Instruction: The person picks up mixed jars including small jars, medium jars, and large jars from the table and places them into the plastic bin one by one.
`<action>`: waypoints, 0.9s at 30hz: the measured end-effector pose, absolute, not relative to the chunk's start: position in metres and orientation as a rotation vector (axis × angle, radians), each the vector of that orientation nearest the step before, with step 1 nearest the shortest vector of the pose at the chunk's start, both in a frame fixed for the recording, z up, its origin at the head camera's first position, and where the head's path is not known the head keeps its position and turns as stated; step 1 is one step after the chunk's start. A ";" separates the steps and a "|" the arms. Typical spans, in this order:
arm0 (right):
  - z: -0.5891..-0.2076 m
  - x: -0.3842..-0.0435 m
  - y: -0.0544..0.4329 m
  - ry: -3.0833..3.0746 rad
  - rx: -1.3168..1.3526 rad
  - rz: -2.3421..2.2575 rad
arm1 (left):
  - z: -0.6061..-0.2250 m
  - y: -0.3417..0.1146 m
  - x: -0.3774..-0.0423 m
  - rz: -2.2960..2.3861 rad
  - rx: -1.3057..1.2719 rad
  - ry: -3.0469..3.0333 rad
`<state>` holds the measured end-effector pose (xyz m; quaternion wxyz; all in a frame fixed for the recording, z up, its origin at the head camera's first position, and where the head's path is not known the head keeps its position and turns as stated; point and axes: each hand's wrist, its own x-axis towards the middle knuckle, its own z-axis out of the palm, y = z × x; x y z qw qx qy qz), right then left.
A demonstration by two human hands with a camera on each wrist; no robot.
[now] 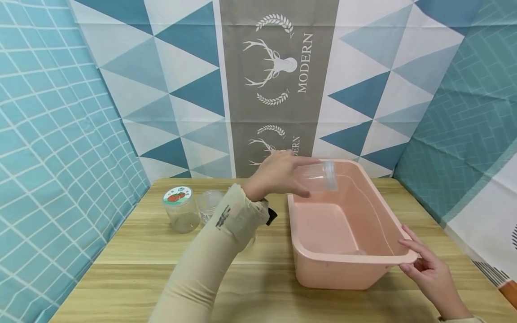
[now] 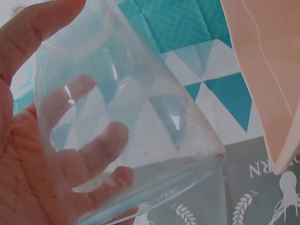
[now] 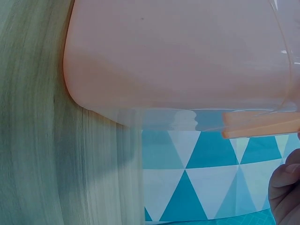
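Observation:
My left hand (image 1: 278, 175) grips a clear plastic jar (image 1: 317, 176), which lies on its side above the far left part of a pink basin (image 1: 299, 244). In the left wrist view the thumb crosses one end of the jar (image 2: 140, 117), and several fingers (image 2: 110, 140) show through its wall. At the basin's front right corner, my right hand (image 1: 430, 269) holds the rim, fingers over the top and thumb below. The right wrist view shows the basin's outer wall (image 3: 178, 56) with part of the right hand (image 3: 286, 187) at the edge.
Left on the wooden table (image 1: 133, 278) stands a clear jar with a tomato picture on its lid (image 1: 177, 196). Another clear jar (image 1: 210, 202) is beside it, partly behind my left arm. Something clear (image 1: 359, 252) shows low inside the basin's near end. Patterned cloth hangs behind.

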<state>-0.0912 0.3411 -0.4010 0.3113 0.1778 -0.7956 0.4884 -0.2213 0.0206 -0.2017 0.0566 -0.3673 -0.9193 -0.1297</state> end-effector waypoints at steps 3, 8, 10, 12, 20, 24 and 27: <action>-0.401 -0.091 0.342 -2.085 0.474 1.323 | -0.202 0.026 -0.221 -0.393 -1.140 -2.788; -0.399 -0.091 0.341 -2.099 0.454 1.314 | -0.200 0.032 -0.221 -0.355 -1.159 -2.813; -0.399 -0.091 0.340 -2.109 0.445 1.298 | -0.199 0.033 -0.223 -0.356 -1.187 -2.819; -0.399 -0.091 0.341 -2.106 0.466 1.306 | -0.197 0.035 -0.224 -0.388 -1.237 -2.828; -0.400 -0.092 0.344 -2.086 0.521 1.338 | -0.196 0.050 -0.220 -0.576 -1.317 -2.858; -0.400 -0.093 0.344 -2.088 0.536 1.334 | -0.197 0.061 -0.216 -0.617 -1.282 -2.848; -0.399 -0.094 0.344 -2.080 0.531 1.343 | -0.200 0.069 -0.214 -0.644 -1.270 -2.823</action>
